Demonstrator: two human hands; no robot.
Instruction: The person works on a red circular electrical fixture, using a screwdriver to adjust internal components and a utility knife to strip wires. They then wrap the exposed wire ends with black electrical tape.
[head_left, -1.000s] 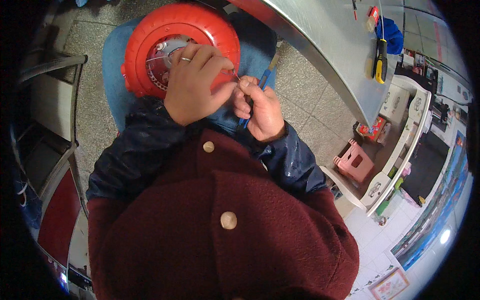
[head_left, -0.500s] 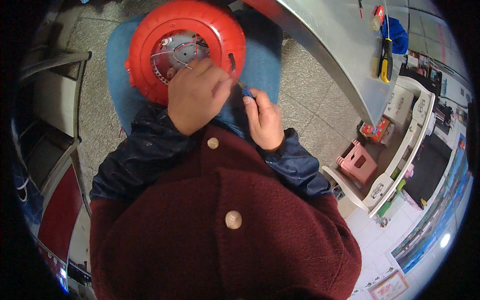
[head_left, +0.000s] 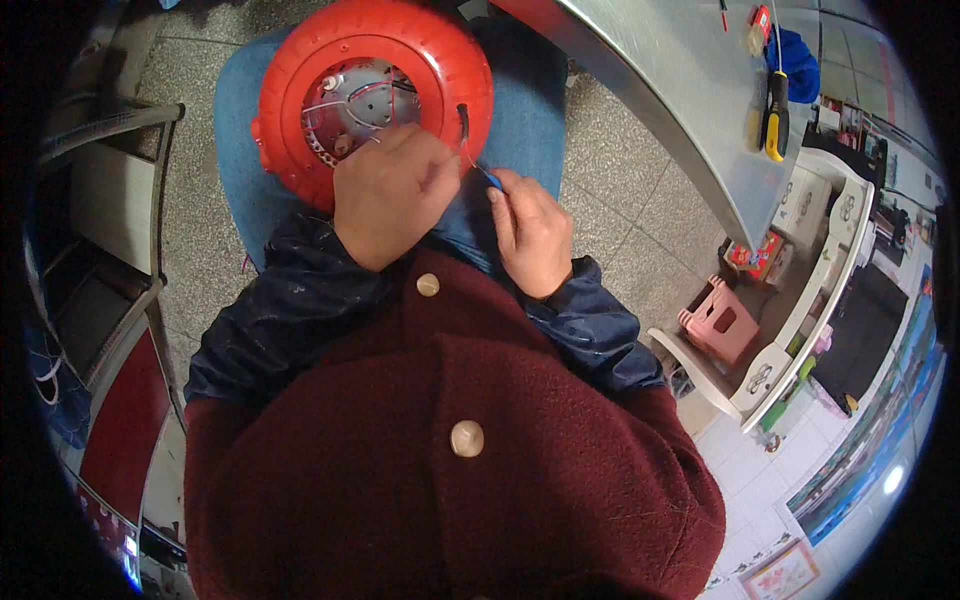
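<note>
A round red plastic housing [head_left: 285, 150] rests across my lap. Through the opening in its middle show a grey metal plate [head_left: 375, 112] and several thin wires [head_left: 372, 88], some white and some red or dark. My left hand [head_left: 393, 195] is closed at the housing's near edge, fingers curled round a thin wire; its fingertips are partly hidden. Just to the right, my right hand [head_left: 534, 230] grips a small blue-handled tool [head_left: 491, 179] between thumb and fingers. A thin tip of this tool points toward my left hand, beside the slot in the red rim. Its exact kind is unclear.
A metal-topped table [head_left: 670, 90] reaches in at the upper right, bearing a yellow-and-black screwdriver [head_left: 776, 125] and a blue cloth [head_left: 795, 65]. A pink plastic stool [head_left: 720, 322] and white cabinet [head_left: 815, 290] stand to the right. A metal-framed chair [head_left: 110, 125] is at left.
My right hand has shifted slightly, and the blue handle shows less between its fingers. The left hand has lowered a little, exposing more of the wires in the opening.
</note>
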